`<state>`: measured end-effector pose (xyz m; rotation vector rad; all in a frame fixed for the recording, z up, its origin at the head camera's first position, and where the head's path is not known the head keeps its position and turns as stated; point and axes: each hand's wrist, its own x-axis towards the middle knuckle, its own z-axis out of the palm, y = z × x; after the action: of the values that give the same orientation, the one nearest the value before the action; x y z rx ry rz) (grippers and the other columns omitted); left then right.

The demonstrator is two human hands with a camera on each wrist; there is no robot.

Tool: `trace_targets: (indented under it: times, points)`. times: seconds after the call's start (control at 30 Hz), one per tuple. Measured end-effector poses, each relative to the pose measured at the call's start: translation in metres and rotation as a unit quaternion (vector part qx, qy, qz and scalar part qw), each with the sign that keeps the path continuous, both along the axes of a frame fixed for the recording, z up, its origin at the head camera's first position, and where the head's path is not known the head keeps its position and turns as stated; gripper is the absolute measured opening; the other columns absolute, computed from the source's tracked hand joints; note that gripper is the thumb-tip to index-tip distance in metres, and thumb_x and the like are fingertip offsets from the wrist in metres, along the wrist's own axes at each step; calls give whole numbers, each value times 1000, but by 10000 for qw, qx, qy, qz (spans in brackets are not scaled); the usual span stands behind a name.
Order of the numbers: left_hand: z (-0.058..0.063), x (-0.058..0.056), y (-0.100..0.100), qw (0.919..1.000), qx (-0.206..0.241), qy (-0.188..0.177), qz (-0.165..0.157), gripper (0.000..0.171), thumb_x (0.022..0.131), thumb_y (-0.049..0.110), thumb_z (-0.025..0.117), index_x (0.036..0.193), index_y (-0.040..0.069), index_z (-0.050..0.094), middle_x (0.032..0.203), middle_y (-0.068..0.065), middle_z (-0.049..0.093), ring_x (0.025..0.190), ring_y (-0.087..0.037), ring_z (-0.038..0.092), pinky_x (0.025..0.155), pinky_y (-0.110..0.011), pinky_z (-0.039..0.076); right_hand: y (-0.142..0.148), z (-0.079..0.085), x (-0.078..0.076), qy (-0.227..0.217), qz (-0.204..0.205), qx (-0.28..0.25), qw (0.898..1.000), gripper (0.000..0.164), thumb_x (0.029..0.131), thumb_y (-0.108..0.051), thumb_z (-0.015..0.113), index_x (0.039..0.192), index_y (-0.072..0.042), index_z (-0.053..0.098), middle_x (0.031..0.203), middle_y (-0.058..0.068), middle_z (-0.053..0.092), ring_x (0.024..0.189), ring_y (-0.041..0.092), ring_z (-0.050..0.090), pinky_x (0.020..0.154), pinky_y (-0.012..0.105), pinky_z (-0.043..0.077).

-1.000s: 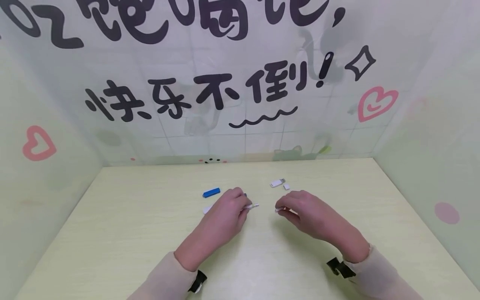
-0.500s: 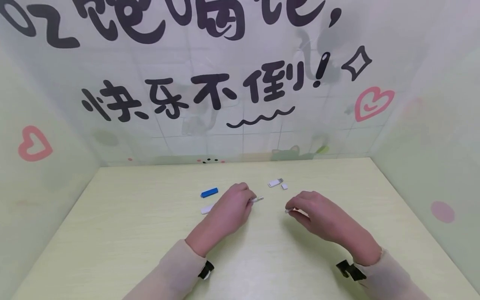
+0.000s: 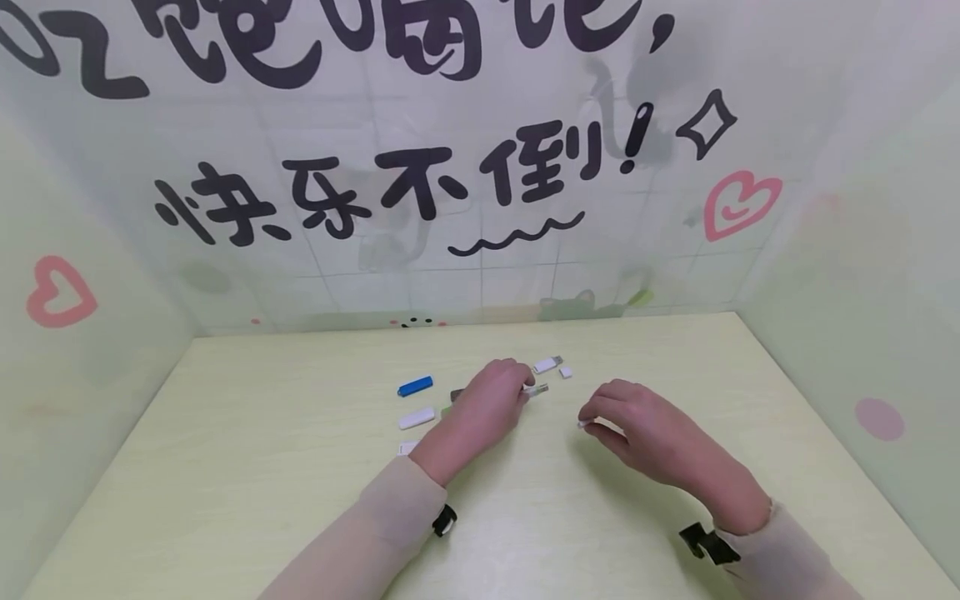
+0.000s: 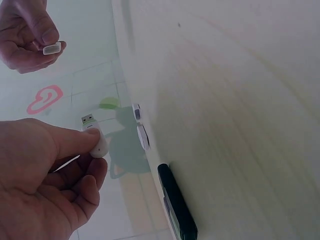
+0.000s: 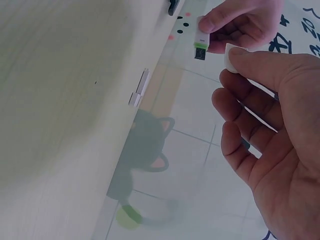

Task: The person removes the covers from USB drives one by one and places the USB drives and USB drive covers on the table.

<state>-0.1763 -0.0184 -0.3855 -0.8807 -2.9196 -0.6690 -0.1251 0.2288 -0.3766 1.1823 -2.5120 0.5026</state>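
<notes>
My left hand (image 3: pixel 489 408) pinches a white USB stick (image 4: pixel 99 144) between thumb and fingers. Its metal plug is bare, with a green band at the base. Between the thumb and forefinger of my right hand (image 3: pixel 641 429) is a small white cap (image 5: pixel 231 58), its hollow end visible in the left wrist view. Stick and cap are apart, both held above the table. Behind the left hand lies another white USB stick (image 3: pixel 546 365) with its plug bare. Beside that one sits a second small white cap (image 3: pixel 566 373).
To the left on the table (image 3: pixel 247 467) lie a blue USB stick (image 3: pixel 415 386) and a white one (image 3: pixel 417 418). A white piece (image 3: pixel 407 448), a dark piece (image 3: pixel 456 395) and a green edge (image 3: pixel 446 412) are partly hidden by the left arm. A printed wall panel (image 3: pixel 405 275) stands behind.
The left hand has moved right and away from me with the USB stick, uncovering more pieces on the left. The right hand has shifted a little right with the cap.
</notes>
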Motion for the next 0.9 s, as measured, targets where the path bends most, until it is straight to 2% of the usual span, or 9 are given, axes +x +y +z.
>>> trace_targets:
  times: [0.23,0.53,0.77,0.9]
  points:
    - [1,-13,19,9996,-58,-244,143,12,101,7,73,113,5,73,103,-6,72,95,-20,66,87,-33,57,4,0,2,108,7,-29,9999,24,81,2,89,96,-12,76,93,-8,69,86,11,66,76,29,59]
    - [-9,-29,42,9988,-88,-472,89,13,102,5,71,115,3,73,109,-9,74,102,-22,68,92,-33,57,9,-1,5,111,-6,-17,9999,23,81,2,89,96,-11,76,93,-7,69,86,11,66,75,29,59]
    - [-14,-37,56,9980,-207,-578,114,11,103,4,68,113,3,73,105,-7,73,99,-20,67,91,-32,56,12,-2,6,47,-66,12,10000,23,82,1,89,97,-11,77,93,-8,69,85,10,65,75,28,58]
    - [-16,-41,63,9968,-215,-742,181,11,102,2,67,111,3,74,103,-7,74,92,-18,66,84,-30,57,14,-3,7,16,-90,30,10000,24,81,2,89,96,-11,76,93,-8,69,85,10,65,76,29,58]
